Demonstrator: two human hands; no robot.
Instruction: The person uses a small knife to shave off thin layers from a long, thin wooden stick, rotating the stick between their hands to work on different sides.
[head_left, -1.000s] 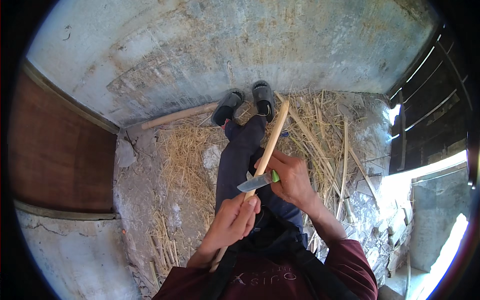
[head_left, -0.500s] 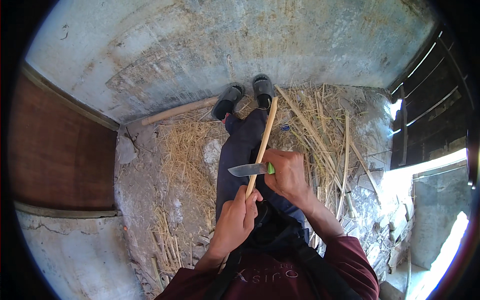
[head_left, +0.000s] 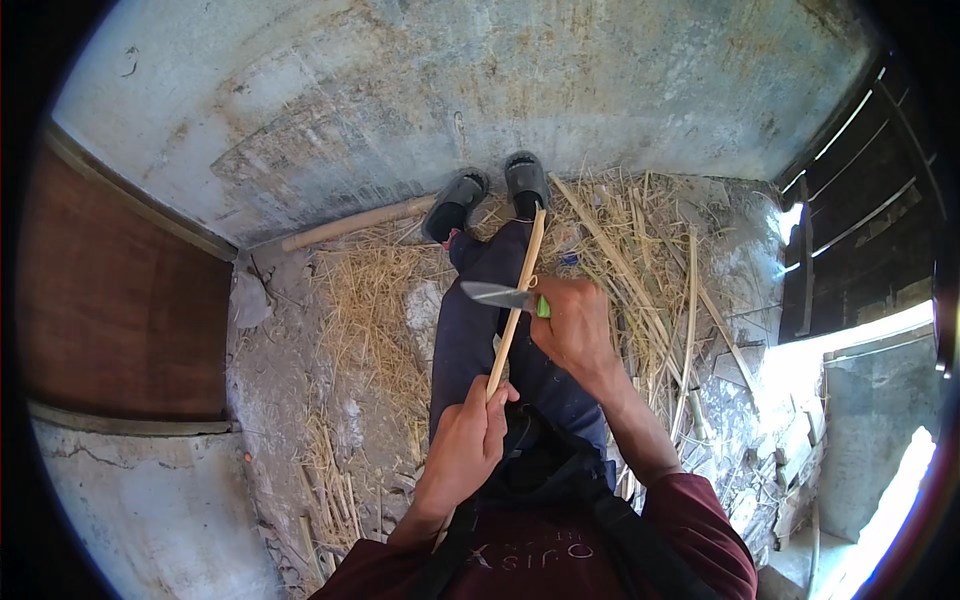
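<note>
Far left there's a reddish-brown flat panel (head_left: 130,300) set in the wall, then a patch of loose yellow straw (head_left: 365,320) on the floor. Next, the left hand (head_left: 465,440): fingers and thumb wrapped snugly around the lower part of a long, thin, pale tan wooden strip (head_left: 508,345). My read is it's gripped down there to keep it steady and leave the upper stretch free for the blade. The strip slants up and away from that fist, its far tip overlapping a dark grey shoe (head_left: 523,178) in this view. A silver-bladed knife with a bright green handle (head_left: 543,306) crosses the strip — blade pointing left, small curl of wood just above it. The right hand (head_left: 575,325) is closed around that handle, just right of the strip — probably for firm sideways control. Further right, long straw-coloured sticks (head_left: 640,285) litter the floor.
</note>
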